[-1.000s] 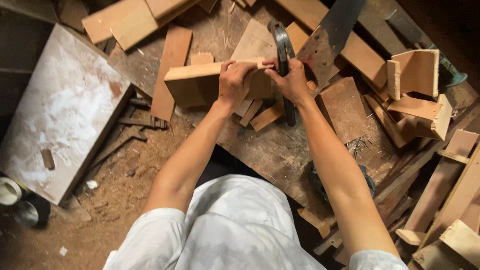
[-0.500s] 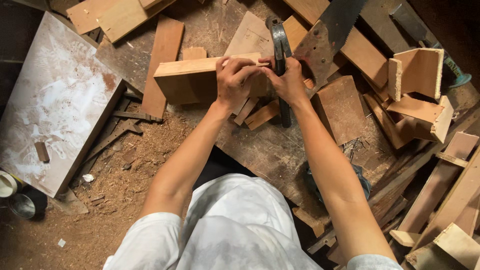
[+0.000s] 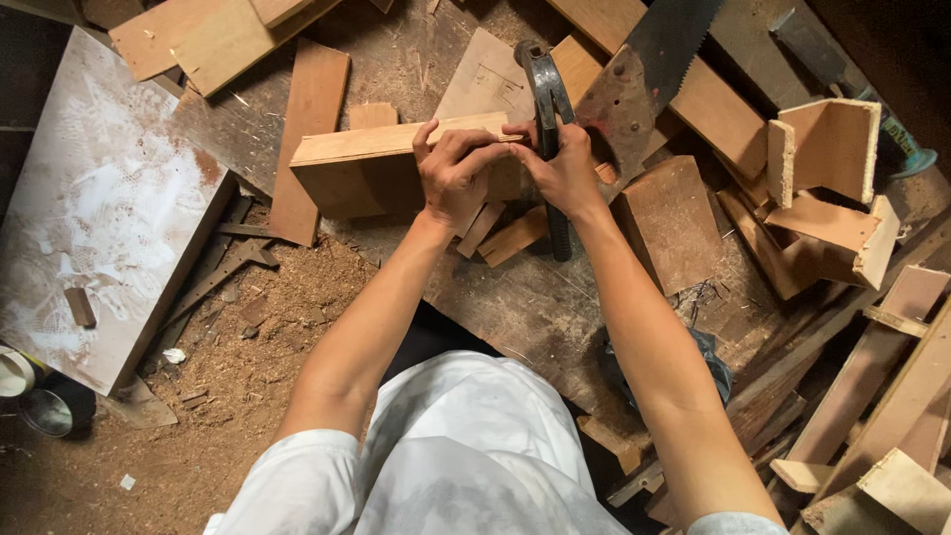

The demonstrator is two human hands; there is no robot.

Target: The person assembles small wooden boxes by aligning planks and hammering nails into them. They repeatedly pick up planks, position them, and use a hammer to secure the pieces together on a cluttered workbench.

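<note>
The white-dusted board at nine o'clock is the largest piece, a pale rectangle lying flat with its long side running from ten toward seven o'clock; a small wooden chip sits on it near its lower left. Under everything is the dark, worn surface, strewn with sawdust at seven o'clock. A saw lies at one o'clock, blade pointing up toward the top edge, teeth on its right side. Offcuts crowd three to five o'clock, among them a pale L-shaped corner piece, leaving little free room on that side; the sawdust patch at seven o'clock is more open. A tin stands at the far eight o'clock edge; no label can be made out.

The wood block lies just above centre, its long axis running nearly nine to three o'clock, slightly raised on the right. The left hand curls over the block's right end, fingers bent on its top edge. The right hand presses beside it, fingertips meeting the left's, pinching something too small to tell. A dark clamp stands along twelve to six o'clock, between the right hand and the block.
</note>
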